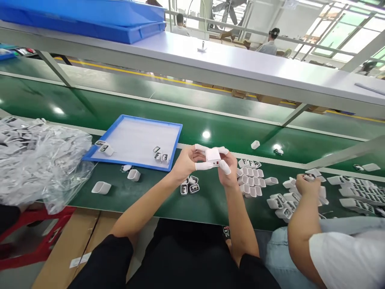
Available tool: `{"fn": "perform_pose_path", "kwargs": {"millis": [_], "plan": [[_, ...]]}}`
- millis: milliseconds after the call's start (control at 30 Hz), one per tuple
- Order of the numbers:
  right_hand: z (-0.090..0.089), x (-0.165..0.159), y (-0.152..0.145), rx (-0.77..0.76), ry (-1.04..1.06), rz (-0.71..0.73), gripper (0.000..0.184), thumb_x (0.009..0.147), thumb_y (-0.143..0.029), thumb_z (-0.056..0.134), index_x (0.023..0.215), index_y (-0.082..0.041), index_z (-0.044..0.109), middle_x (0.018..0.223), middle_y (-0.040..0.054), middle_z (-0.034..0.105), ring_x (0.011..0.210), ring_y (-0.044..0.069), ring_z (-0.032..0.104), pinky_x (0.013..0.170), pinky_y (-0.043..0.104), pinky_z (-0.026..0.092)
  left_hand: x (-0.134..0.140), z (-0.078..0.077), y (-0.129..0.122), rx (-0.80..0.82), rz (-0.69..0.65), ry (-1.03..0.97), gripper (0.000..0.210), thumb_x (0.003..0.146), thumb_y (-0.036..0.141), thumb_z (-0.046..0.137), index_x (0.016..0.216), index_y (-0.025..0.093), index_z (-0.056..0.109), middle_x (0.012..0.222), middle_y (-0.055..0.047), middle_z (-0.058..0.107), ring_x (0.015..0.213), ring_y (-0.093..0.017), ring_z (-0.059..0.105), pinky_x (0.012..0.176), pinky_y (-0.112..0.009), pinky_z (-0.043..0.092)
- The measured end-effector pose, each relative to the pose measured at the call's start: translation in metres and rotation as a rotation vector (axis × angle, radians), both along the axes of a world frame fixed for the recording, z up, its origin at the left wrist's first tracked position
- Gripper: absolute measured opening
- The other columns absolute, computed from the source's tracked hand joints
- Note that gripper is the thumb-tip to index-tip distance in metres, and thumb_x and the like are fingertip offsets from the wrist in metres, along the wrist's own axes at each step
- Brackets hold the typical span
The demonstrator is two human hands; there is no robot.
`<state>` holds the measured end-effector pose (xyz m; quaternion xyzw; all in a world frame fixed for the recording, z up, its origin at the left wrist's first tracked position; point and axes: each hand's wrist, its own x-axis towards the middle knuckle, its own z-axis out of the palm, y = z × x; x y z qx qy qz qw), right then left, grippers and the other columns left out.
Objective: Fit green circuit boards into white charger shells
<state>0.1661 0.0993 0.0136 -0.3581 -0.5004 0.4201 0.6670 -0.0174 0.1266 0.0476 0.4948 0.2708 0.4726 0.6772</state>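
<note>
Between my two hands, above the green workbench [156, 200], is a white charger [213, 155] with small port openings, one of them red inside, on the side facing me. My left hand [187, 162] pinches its left side, and my right hand [229, 166] grips the right side. White finger cots cover fingertips of both hands. Below them on the bench stands a small group of open white charger housings [194, 188] with dark parts inside. Just right of my right hand, several white housings [249, 180] are packed together in rows.
A blue-rimmed tray [132, 132] with a few housings lies ahead left, beside a clear plastic bag [60, 168] of white parts. Loose housings [101, 188] stand nearby. At the right, a co-worker's hand [308, 184] works among more housings. A shelf [240, 60] crosses above the bench.
</note>
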Motion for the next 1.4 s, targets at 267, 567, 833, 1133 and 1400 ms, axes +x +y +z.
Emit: {"fn": "perform_pose_path", "kwargs": {"millis": [267, 567, 833, 1133, 1400], "plan": [[-0.007, -0.019, -0.046, 0.012, 0.014, -0.042, 0.09, 0.058, -0.095, 0.089, 0.119, -0.031, 0.072, 0.13, 0.0131, 0.077, 0.135, 0.041, 0.07, 0.118, 0.061, 0.058, -0.008, 0.001, -0.047, 0.301, 0.018, -0.096, 0.066, 0.053, 0.027, 0.115, 0.11, 0.02, 0.083, 0.115, -0.007, 0.082, 0.104, -0.023, 0.082, 0.091, -0.033, 0.072], [0.005, -0.029, -0.09, 0.179, -0.046, 0.044, 0.086, 0.062, -0.09, 0.092, 0.122, -0.034, 0.069, 0.141, 0.0126, 0.072, 0.141, 0.041, 0.068, 0.118, 0.062, 0.058, -0.03, 0.016, -0.09, 0.535, -0.006, -0.136, 0.067, 0.055, 0.031, 0.116, 0.115, 0.022, 0.085, 0.107, -0.004, 0.075, 0.099, -0.022, 0.081, 0.088, -0.03, 0.07], [0.01, -0.037, -0.139, 0.292, -0.181, 0.048, 0.082, 0.068, -0.09, 0.091, 0.124, -0.034, 0.067, 0.13, 0.0115, 0.072, 0.125, 0.037, 0.074, 0.112, 0.061, 0.061, -0.052, 0.019, -0.133, 0.648, -0.055, -0.135, 0.07, 0.05, 0.035, 0.117, 0.111, 0.022, 0.086, 0.102, -0.003, 0.069, 0.096, -0.023, 0.08, 0.082, -0.03, 0.068], [-0.007, -0.053, -0.174, 0.28, -0.228, 0.123, 0.066, 0.083, -0.077, 0.089, 0.13, -0.034, 0.071, 0.128, 0.0088, 0.064, 0.107, 0.027, 0.069, 0.092, 0.047, 0.065, -0.061, -0.028, -0.161, 0.479, 0.031, -0.185, 0.073, 0.041, 0.037, 0.118, 0.103, 0.019, 0.084, 0.096, -0.002, 0.071, 0.089, -0.02, 0.078, 0.076, -0.028, 0.065], [-0.05, -0.049, -0.135, 0.136, -0.463, 0.23, 0.055, 0.095, -0.071, 0.079, 0.134, -0.033, 0.075, 0.117, 0.008, 0.066, 0.107, 0.031, 0.067, 0.1, 0.053, 0.061, -0.08, -0.076, -0.159, -0.016, 0.072, -0.144, 0.052, 0.076, 0.051, 0.105, 0.113, 0.022, 0.082, 0.118, -0.011, 0.084, 0.1, -0.025, 0.083, 0.091, -0.04, 0.069]]}}
